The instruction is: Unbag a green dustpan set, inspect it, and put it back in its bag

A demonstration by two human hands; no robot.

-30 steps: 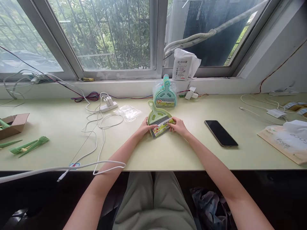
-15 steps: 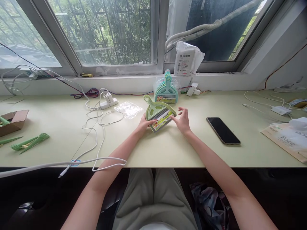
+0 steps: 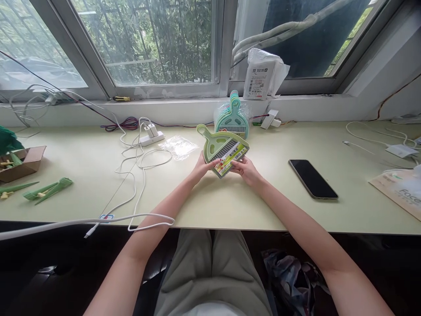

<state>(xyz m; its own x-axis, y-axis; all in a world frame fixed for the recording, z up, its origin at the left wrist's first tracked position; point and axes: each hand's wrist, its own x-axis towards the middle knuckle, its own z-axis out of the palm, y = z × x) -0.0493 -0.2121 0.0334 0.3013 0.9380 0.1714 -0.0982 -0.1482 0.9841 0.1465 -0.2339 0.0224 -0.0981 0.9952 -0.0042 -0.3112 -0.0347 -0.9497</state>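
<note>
OK, delta vs half a second back: the right hand (image 3: 247, 170) was open, fingers spread, just beside the dustpan set (image 3: 223, 149); now it is closed on the set's near right corner, fingertips on the paper label (image 3: 231, 157). Left hand (image 3: 200, 168) was already gripping the near left edge and keeps that grip, thumb on top. The set has come up off the table (image 3: 82, 175) and sits a bit higher and further right in view than before. A second back it lay flat on the table under both hands.

Position: the set is held over the table in front of the person, centre of view, just in front of the stack of teal dustpans (image 3: 232, 117) in clear wrap.

Orientation: pale green pan with a brush nested inside, grey bristles showing under the label. Long axis runs diagonally, from near right to far left. Handle (image 3: 201, 130) points away from the person, toward the upper left and the window. The wide mouth edge with the label faces the person, lower right. Face of the pan is tilted up toward the camera.

Nearby: crumpled clear plastic bag (image 3: 178, 146) to the left of the set, white charger and cable (image 3: 149, 134) further left, black phone (image 3: 312, 178) well apart to the right. Green clips (image 3: 48, 190) and a cardboard box (image 3: 24, 161) at far left.
</note>
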